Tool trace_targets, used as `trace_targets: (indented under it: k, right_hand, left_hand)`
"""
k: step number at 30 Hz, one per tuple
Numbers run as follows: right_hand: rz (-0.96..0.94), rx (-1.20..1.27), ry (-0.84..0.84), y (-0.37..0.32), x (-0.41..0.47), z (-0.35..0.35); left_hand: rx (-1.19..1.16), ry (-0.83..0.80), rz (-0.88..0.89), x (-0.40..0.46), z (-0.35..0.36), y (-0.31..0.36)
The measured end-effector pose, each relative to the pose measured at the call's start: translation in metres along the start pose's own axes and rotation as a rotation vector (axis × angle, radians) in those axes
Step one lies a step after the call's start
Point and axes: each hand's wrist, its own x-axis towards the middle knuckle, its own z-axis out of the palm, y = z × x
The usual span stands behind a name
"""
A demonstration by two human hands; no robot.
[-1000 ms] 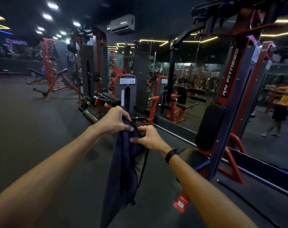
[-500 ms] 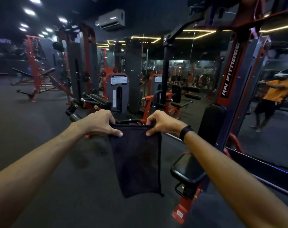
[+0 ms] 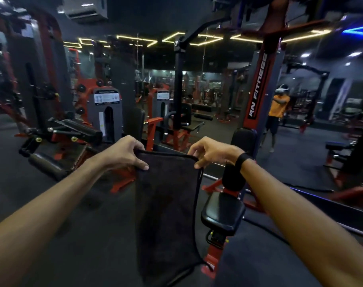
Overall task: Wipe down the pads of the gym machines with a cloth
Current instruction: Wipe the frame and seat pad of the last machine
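Observation:
A dark cloth hangs spread flat in front of me. My left hand pinches its top left corner and my right hand pinches its top right corner. Just right of the cloth stands a red and grey machine with a black seat pad low down and a black back pad upright above it, partly hidden by my right wrist. Both hands are apart from the pads.
A leg machine with black roller pads stands to the left. More red machines line the mirror wall, which reflects a person in an orange shirt. Dark rubber floor spreads under my arms.
The bunched cloth has been opened out and now hangs flat between my two hands. My view has moved closer to the seat pad.

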Motion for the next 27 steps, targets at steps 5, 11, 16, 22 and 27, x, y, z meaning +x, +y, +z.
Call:
trace_targets:
  k: [5,11,16,22,27]
  right_hand:
    - [0.042,0.006,0.154,0.007,0.010,0.012]
    - [0.131,0.056,0.242,0.013,0.011,0.027]
    - [0.236,0.008,0.285,0.006,0.011,0.029]
    - [0.319,0.046,0.285,0.004,0.009,0.031]
    - [0.355,0.135,0.298,0.003,-0.004,0.031]
  left_hand:
    - [-0.236,-0.025,0.051,0.015,0.007,-0.033]
    - [-0.242,-0.154,0.070,0.033,0.014,-0.051]
    - [-0.179,-0.150,0.038,0.051,0.019,-0.060]
    - [-0.322,-0.168,0.023,0.055,0.033,-0.061]
    - [-0.396,-0.041,0.043,0.060,0.033,-0.055]
